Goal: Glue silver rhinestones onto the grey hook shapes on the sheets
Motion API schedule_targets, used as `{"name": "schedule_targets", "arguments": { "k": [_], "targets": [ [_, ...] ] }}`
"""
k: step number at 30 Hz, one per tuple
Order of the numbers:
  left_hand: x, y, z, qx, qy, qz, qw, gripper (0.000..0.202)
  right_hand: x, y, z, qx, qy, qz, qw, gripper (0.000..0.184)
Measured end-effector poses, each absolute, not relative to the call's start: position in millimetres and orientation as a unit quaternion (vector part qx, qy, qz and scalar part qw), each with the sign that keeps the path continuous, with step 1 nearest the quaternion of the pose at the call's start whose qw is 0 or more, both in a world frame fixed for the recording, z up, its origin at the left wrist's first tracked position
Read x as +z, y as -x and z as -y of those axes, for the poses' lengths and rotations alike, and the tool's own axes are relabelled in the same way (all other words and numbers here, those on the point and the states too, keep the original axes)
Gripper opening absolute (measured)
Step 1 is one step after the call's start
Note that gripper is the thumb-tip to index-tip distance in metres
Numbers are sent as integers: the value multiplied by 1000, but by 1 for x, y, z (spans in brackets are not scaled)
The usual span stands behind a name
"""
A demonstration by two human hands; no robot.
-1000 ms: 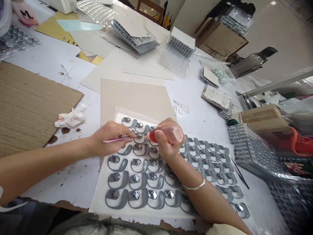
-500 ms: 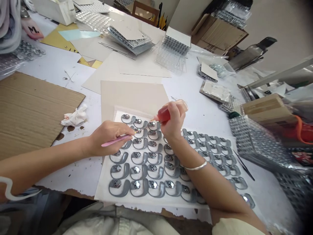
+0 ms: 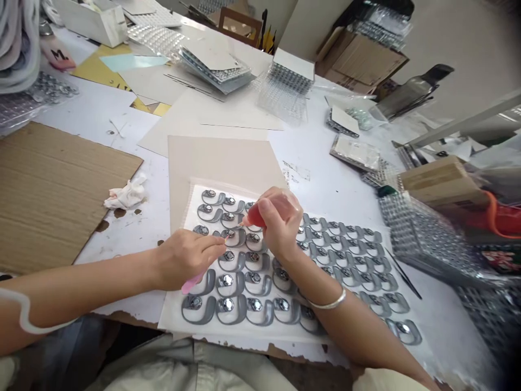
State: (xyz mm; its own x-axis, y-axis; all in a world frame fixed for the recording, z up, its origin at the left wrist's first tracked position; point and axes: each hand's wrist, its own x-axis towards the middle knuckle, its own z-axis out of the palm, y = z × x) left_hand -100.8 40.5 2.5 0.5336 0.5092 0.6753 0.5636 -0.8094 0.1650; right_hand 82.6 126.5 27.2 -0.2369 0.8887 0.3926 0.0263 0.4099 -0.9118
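Note:
My left hand (image 3: pixel 185 258) is closed around a slim pink-handled tool (image 3: pixel 190 284), whose exact kind I cannot make out. Its fine tip sits over a grey curved piece (image 3: pixel 241 239) with a round faceted stone, in the second column. A red squeeze bottle (image 3: pixel 257 215) is gripped in my right hand (image 3: pixel 280 231), tilted with its nozzle pointing left and down, close above the same column. Rows of similar grey pieces lie on a white sheet (image 3: pixel 173 317). My right hand and forearm hide some of them.
Brown cardboard (image 3: pixel 61 190) lies at left beside a crumpled tissue (image 3: pixel 127 193). A beige board (image 3: pixel 220 157) extends beyond the sheet. Thin dark tweezers-like tools (image 3: pixel 402 274) lie at right, near bubble-wrapped stacks (image 3: pixel 419 233). More wrapped packs (image 3: pixel 287 81) stand at the back.
Both hands have moved toward me, down the second column by about one row. The bottle has also shifted left, and the pink tool's handle now points more steeply down.

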Motion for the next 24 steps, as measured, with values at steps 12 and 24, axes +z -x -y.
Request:
{"name": "schedule_targets", "arguments": {
  "k": [12, 24],
  "targets": [
    [5, 95, -33, -299, 892, 298, 160, 14, 16, -82, -120, 361, 324, 719, 497, 19],
    [4, 95, -34, -304, 889, 305, 155, 11, 12, -82, -121, 356, 326, 724, 493, 19]
  ]
}}
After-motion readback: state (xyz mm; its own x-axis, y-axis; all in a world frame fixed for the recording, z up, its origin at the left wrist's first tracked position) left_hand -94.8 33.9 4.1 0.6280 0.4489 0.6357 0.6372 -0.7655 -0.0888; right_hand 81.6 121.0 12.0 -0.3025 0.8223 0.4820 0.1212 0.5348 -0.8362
